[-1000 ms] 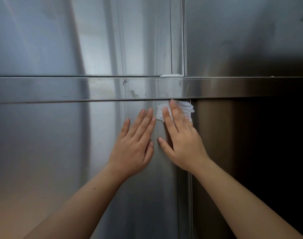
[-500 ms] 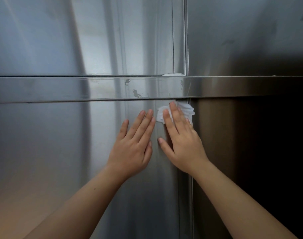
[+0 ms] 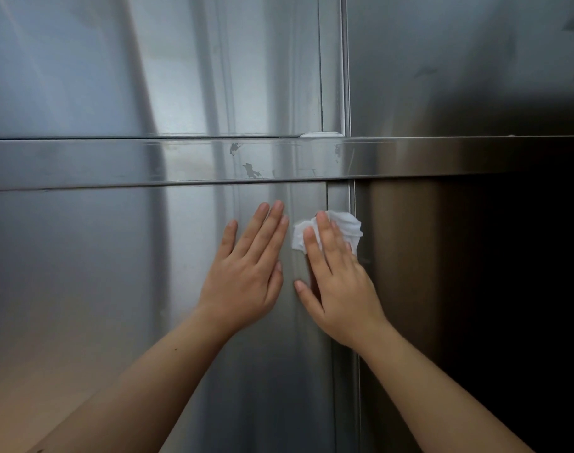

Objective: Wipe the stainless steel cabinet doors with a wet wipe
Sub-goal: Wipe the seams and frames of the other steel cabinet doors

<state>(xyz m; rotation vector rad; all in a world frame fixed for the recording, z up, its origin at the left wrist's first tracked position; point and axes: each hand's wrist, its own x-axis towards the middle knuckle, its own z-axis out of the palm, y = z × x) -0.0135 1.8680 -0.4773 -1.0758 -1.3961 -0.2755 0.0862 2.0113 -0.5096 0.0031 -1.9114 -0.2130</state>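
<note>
Partly hidden, crumpled white wipe (image 3: 347, 224) under flat fingers (image 3: 327, 238) of right hand (image 3: 341, 287); dampness unclear.

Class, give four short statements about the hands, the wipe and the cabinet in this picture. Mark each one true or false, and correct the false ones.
1. The right hand presses a white wipe against the steel. True.
2. The left hand holds a spray bottle. False: it lies flat on the lower left door and holds nothing.
3. The wipe sits on the horizontal rail. False: it is below the rail, beside the vertical seam.
4. Dark marks show on the rail. True.
</note>
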